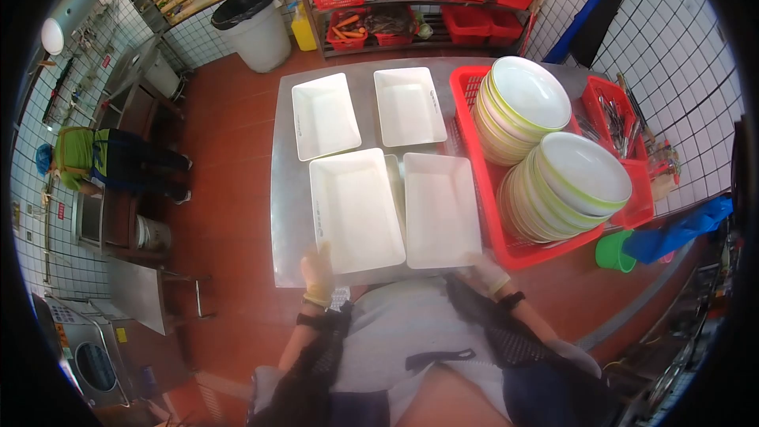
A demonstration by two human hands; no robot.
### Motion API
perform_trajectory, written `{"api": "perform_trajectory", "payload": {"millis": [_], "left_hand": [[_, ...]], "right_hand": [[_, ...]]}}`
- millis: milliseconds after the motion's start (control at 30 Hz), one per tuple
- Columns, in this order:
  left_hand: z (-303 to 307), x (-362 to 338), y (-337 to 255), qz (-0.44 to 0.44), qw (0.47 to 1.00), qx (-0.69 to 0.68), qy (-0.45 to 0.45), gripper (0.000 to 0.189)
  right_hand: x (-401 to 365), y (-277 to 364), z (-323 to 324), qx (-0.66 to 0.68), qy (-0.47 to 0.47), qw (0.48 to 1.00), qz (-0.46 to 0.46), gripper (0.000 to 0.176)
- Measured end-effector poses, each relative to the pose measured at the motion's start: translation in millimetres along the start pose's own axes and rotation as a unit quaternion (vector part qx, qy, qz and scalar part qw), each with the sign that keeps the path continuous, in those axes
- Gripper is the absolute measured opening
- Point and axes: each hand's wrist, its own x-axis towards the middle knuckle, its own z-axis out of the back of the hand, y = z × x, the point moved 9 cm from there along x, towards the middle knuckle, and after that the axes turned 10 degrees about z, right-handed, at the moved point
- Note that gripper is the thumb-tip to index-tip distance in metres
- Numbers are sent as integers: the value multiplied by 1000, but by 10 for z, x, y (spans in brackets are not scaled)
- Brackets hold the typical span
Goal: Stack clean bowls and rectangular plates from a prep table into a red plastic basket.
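Gloved, my left hand (319, 275) is at the near left corner of a deep white rectangular tub (357, 209), its fingers stretched up along the tub's side. My right hand (485, 273), also gloved, is smeared by motion beside the near right corner of a second white tub (443, 209); its grip cannot be made out. Between these two, a strip of another pale tub (393, 170) shows, mostly hidden. Behind them stand two more white tubs, one at the left (326, 117) and one at the right (409, 107). All the visible insides are bare.
A red basket (514, 255) with two tall stacks of green-rimmed plates (565, 174) fills the right of the metal table (288, 229). Beyond it, a smaller red basket (613, 115) holds utensils. A shelf rack (411, 0) stands behind. A co-worker (103, 154) bends over a counter at left.
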Motion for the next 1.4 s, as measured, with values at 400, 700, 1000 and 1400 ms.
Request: {"api": "perform_trajectory", "payload": {"millis": [400,700,1000,1400], "left_hand": [[-253,112,70,-2,993,117,24,49],[-448,68,-17,-157,976,147,37,29],[-326,-33,-12,-33,993,103,50,32],[-103,-168,64,-12,996,-59,65,29]], "right_hand": [[-2,-182,82,60,115,992,4,20],[36,-7,80,-168,37,985,31,23],[254,-22,-424,-281,176,932,149,20],[189,268,-1444,-566,297,730,243,14]]}}
